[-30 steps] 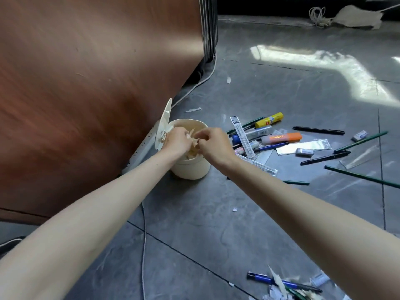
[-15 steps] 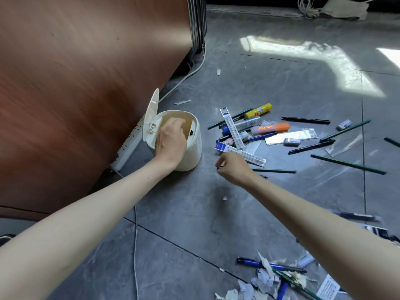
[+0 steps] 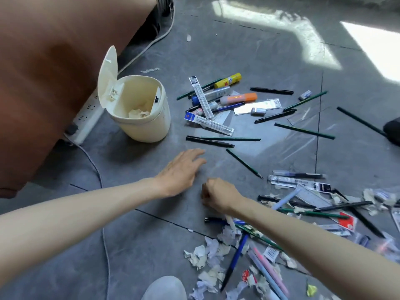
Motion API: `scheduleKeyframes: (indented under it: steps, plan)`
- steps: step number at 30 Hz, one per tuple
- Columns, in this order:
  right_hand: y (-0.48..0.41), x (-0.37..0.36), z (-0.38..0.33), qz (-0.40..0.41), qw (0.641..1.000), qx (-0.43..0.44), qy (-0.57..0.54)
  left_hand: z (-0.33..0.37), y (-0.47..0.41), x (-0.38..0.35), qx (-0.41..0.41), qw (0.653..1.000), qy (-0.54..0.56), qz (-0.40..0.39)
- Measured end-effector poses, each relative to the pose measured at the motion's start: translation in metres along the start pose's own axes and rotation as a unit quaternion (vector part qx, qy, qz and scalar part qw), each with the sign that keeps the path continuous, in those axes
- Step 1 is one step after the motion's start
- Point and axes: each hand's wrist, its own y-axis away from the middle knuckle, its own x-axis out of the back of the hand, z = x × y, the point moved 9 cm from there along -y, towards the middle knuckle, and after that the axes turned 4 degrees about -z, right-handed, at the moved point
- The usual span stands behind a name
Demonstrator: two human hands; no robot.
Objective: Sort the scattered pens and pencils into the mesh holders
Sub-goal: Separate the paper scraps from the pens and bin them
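Green pencil [image 3: 244, 163] — diagonal, tip toward near right; left fingers [image 3: 194, 153] straight, right fingers [image 3: 206, 191] curled.

bin [image 3: 147, 128] cream | highlighter [image 3: 240, 98] orange | pencils [image 3: 304, 131] green (dark) | floor [image 3: 238, 46] grey

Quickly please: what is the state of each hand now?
Left hand: open, fingers straight, holding nothing.
Right hand: closed, fingers curled; anything inside is hidden.

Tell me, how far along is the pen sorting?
Done: only crumpled paper in the open bin. In hand: left hand is open, low over the floor; right hand is curled, contents hidden. Left: nearly everything; pens and pencils, like the orange highlighter, lie scattered, and no mesh holder is in view.
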Motion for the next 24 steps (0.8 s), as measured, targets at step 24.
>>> scheduleKeyframes:
  steps: [24]
  plan:
    - [0.170,0.028,0.241,0.224,0.906,-0.315,-0.176,0.143,-0.150,-0.061,-0.127,0.987,-0.055,-0.086]
